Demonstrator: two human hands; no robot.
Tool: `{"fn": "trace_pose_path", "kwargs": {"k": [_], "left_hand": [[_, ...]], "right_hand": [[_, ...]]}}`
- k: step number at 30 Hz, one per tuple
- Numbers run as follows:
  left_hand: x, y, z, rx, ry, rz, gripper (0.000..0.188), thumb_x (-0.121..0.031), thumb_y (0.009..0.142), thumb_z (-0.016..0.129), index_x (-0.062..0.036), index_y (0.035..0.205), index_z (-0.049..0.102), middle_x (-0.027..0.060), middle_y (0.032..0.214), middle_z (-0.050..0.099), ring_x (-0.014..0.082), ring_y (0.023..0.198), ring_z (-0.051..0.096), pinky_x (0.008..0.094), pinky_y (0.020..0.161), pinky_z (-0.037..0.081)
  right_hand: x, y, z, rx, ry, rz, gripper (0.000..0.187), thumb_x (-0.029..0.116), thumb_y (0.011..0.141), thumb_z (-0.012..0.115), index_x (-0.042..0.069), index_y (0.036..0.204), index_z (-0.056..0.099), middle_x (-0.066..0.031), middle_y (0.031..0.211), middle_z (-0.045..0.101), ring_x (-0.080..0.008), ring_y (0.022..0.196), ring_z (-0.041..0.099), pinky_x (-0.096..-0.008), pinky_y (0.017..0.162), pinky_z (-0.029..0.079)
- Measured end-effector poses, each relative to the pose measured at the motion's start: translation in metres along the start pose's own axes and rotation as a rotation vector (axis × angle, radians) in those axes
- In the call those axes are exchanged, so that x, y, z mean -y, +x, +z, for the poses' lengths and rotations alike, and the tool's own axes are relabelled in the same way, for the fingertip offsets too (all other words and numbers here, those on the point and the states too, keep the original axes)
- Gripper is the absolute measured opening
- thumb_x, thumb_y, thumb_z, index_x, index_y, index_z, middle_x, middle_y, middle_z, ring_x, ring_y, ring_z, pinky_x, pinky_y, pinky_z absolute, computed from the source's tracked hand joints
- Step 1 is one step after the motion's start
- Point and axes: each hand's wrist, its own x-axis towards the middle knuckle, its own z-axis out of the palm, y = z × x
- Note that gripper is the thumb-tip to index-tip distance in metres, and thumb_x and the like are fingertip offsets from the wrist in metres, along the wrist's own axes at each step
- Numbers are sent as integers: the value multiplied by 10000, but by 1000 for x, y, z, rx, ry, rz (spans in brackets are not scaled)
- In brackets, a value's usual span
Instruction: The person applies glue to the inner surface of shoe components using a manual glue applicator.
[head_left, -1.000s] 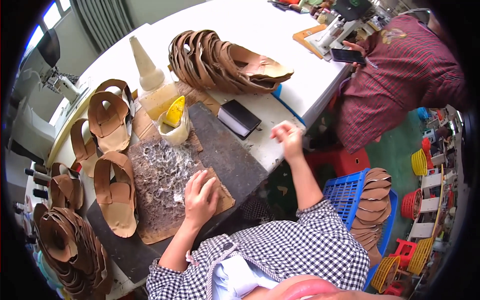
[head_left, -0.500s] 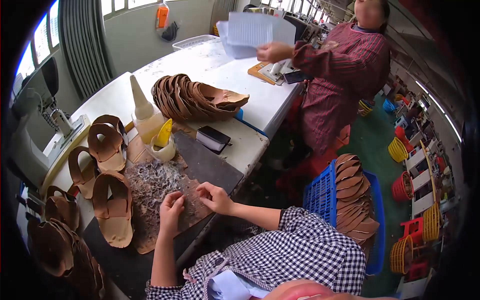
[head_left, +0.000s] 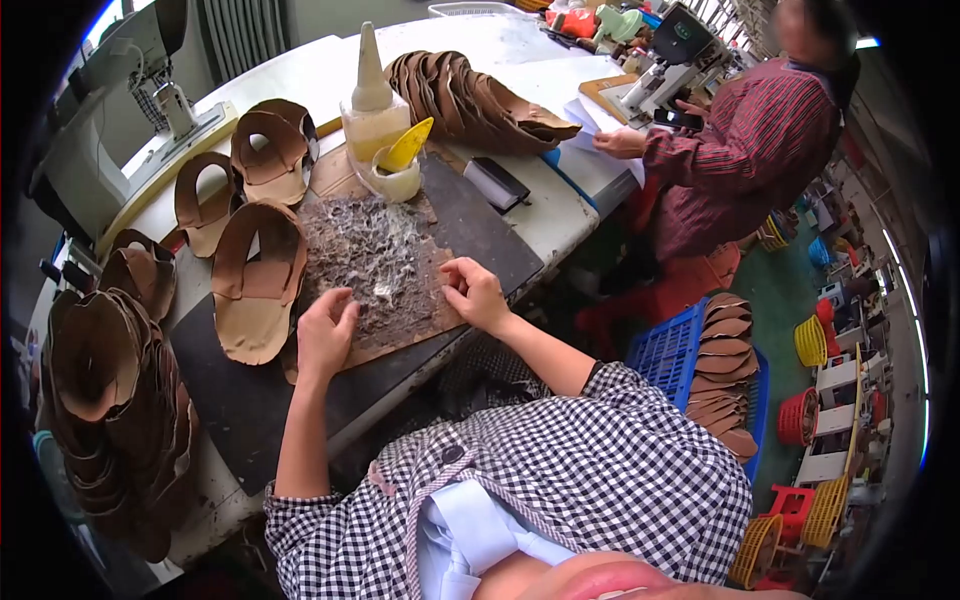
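Observation:
My left hand [head_left: 326,332] hovers over the lower left part of a glue-crusted board [head_left: 375,262], beside a brown shoe upper [head_left: 262,283]. Its fingers are curled toward the thumb. At the board's right edge is my right hand [head_left: 476,294], the fingertips drawn in to the thumb. Whatever either hand pinches, if anything, is too small to make out. Whitish, stringy residue covers the board. Behind it stand a cup [head_left: 396,180] with a yellow spatula [head_left: 410,143] in it and a bottle with a long cone nozzle [head_left: 372,75].
Stacked uppers [head_left: 470,100] lie at the back; more uppers [head_left: 110,370] crowd the left edge. A black box [head_left: 496,184] sits right of the cup. A blue crate [head_left: 668,348] with uppers stands at my right. A co-worker [head_left: 750,160] holds papers by the table.
My hands have moved farther apart. The view has shifted, so the table sits higher and farther right. The co-worker's papers have come down to the table edge.

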Motion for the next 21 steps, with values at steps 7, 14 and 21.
{"fn": "trace_pose_path", "kwargs": {"k": [7, 14, 21], "left_hand": [[-9, -7, 42, 102, 224, 366, 511, -275, 702, 577, -72, 1151, 442, 143, 1219, 418, 280, 1125, 404, 373, 903, 359], [17, -2, 61, 18, 266, 348, 693, -182, 804, 435, -143, 1343, 1, 246, 1348, 117, 405, 963, 493, 388, 829, 419], [3, -26, 24, -83, 105, 177, 789, -56, 720, 545, -157, 1339, 66, 152, 1207, 422, 260, 983, 528, 363, 854, 415]], "right_hand": [[52, 9, 17, 142, -370, -470, 435, 104, 648, 601, 28, 1064, 503, -132, 1060, 516, -308, 1025, 443, -375, 892, 351], [-4, 24, 28, 320, 31, -274, 754, 62, 679, 581, 52, 1318, 182, -174, 1229, 407, -324, 1142, 370, -384, 963, 253], [-3, 41, 27, 388, 249, -256, 724, -5, 698, 527, 55, 1323, 166, -181, 1202, 436, -307, 1143, 372, -358, 978, 235]]}}
